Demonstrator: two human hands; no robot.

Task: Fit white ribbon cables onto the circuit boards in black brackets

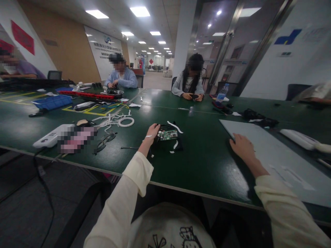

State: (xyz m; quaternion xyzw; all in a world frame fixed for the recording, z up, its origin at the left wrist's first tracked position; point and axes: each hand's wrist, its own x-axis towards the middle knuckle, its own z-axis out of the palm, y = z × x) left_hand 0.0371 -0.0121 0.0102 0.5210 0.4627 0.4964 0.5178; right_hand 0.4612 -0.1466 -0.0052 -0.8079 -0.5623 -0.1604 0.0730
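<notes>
My left hand [153, 131] grips the left edge of an opened black device with a green circuit board [168, 134] showing, on the dark green table. White strips [175, 127] curl across the device's top and right side. To the right, my right hand [242, 147] rests at the left edge of a flat light-grey panel [269, 151], fingers partly stretched over it. I see nothing held in that hand, though its underside is hidden. A short dark cable [129, 148] lies left of the device.
On the left are a white power bank-like case [54, 135], glasses [105, 142], a white ring [126, 122] with loose strips, and a blue tray [53, 102]. A bottle [222, 92] stands at the back right. Co-workers sit across the table [204, 172].
</notes>
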